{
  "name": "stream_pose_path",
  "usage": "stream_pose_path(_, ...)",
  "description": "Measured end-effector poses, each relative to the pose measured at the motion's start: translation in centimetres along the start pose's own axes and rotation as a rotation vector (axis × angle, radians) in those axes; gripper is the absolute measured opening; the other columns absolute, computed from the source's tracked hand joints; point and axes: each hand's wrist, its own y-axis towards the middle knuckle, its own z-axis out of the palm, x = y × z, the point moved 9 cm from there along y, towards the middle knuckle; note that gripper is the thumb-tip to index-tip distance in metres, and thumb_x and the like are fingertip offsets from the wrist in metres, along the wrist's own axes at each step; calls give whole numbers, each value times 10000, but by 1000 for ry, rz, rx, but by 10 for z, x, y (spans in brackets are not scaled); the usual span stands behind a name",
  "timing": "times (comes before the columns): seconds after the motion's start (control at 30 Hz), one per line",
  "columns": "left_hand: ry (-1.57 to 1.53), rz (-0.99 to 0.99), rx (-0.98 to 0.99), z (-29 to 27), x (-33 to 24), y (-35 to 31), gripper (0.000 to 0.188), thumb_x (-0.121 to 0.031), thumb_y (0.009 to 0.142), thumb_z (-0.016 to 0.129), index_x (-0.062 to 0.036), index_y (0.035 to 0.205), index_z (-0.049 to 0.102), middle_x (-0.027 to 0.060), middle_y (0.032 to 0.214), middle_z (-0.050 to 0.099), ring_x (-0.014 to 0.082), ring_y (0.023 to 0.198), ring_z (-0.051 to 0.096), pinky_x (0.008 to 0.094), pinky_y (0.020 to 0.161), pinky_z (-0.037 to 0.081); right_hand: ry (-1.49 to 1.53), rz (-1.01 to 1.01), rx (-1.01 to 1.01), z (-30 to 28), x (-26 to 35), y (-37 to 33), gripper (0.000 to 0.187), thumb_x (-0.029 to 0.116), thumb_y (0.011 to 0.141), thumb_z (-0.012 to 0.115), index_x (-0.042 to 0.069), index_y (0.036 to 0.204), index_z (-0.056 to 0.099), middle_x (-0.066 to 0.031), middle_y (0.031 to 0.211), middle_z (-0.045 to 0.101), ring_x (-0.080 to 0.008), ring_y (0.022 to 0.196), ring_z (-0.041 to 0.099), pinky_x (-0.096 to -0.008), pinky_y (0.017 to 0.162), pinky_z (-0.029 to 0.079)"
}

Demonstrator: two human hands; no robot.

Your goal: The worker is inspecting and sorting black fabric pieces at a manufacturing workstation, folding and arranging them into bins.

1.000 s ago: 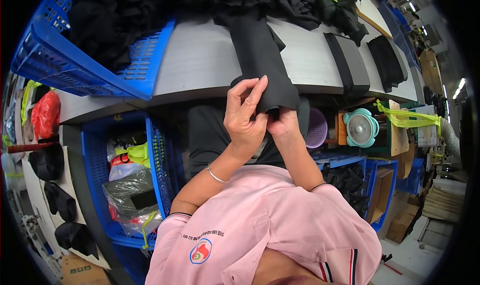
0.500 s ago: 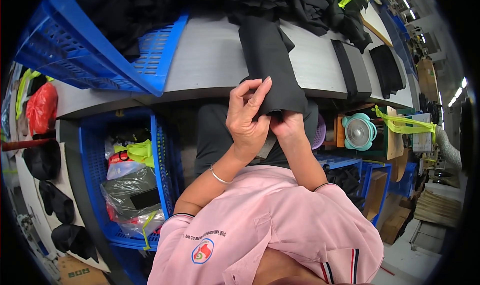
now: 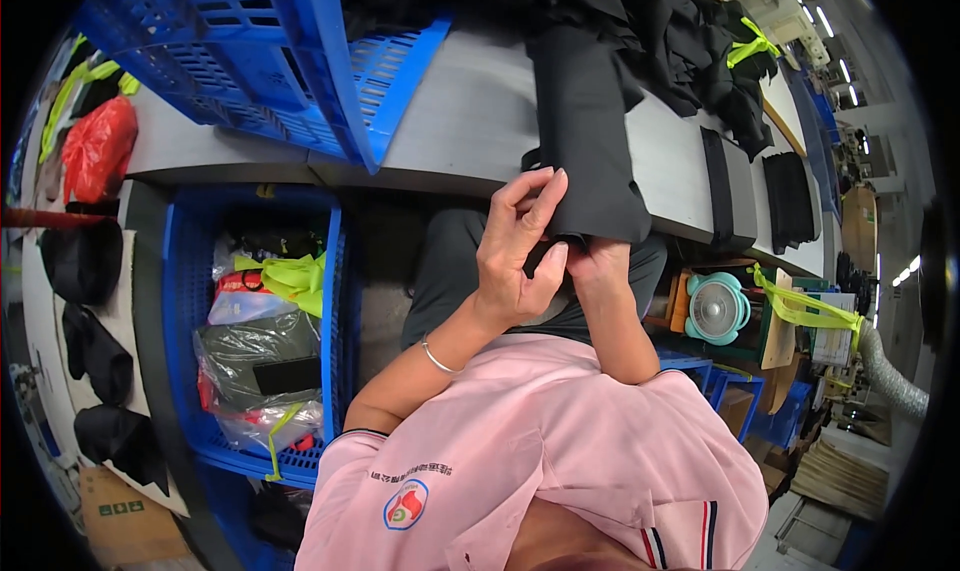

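Observation:
A long black cloth piece (image 3: 590, 141) runs from the far pile over the table's front edge toward my lap. Its near end is folded or rolled, with a dark opening at the lower hem. My right hand (image 3: 600, 261) is at that hem, gripping the near end; its fingertips are hidden under the cloth. Along the left edge my left hand (image 3: 510, 251) has its index fingertip against the cloth. The left thumb stands apart from the index finger, just below the hem, and nothing shows pinched between them.
A blue crate (image 3: 250, 61) stands on the grey table (image 3: 460, 111) at left, beside heaped black cloth (image 3: 640, 21). Black stacks (image 3: 790, 201) lie at right. Below the table, another blue crate (image 3: 335, 351) holds bagged goods. A small turquoise fan (image 3: 718, 306) is at right.
The whole view has shifted, so table and crates appear displaced. My left thumb has come out from the hem and parted from the cloth. The right hand stays at the near end.

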Motion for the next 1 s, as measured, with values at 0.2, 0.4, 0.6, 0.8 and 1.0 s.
stream_pose_path(0.2, 222, -37, 6, 5, 22, -12, 434, 15, 852, 570, -4, 1278, 655, 171, 1155, 679, 314, 979, 644, 342, 896, 511, -652, -566, 6, -49, 21, -9, 422, 108, 986, 594, 23, 1382, 479, -112, 1300, 594, -264, 1180, 580, -392, 1039, 481)
stream_pose_path(0.4, 102, -578, 61, 54, 111, -65, 372, 30, 883, 499, 8, 1208, 679, 139, 966, 734, 204, 759, 676, 324, 730, 534, -1297, -772, 45, -30, 62, -38, 285, 27, 895, 676, -39, 1170, 639, -127, 1113, 684, -202, 1085, 626, -331, 961, 481)
stream_pose_path(0.6, -369, -1091, 90, 125, 181, -138, 207, -193, 973, 579, -38, 935, 711, 10, 838, 688, 113, 746, 648, 239, 606, 417, -1747, -346, -86, -95, 71, -5, 270, 78, 914, 612, -48, 1154, 617, -273, 1398, 491, -398, 1215, 561, -420, 998, 473)
stream_pose_path(0.8, -359, -1113, 174, 177, 189, -148, 246, -222, 985, 563, -25, 925, 698, 34, 818, 681, 122, 761, 665, 243, 615, 455, -2154, -793, -36, -92, 94, -7, 517, -29, 816, 597, -64, 1323, 501, -331, 1311, 490, -571, 1243, 401, -505, 1088, 369)
stream_pose_path(1.0, -451, -1164, 275, 217, 192, -152, 220, -132, 965, 523, -1, 946, 698, 36, 847, 684, 70, 724, 581, 231, 648, 462, -1792, -483, -138, -125, 109, 20, 609, -65, 677, 606, -103, 1280, 527, -290, 1340, 501, -474, 1224, 492, -508, 1115, 363)
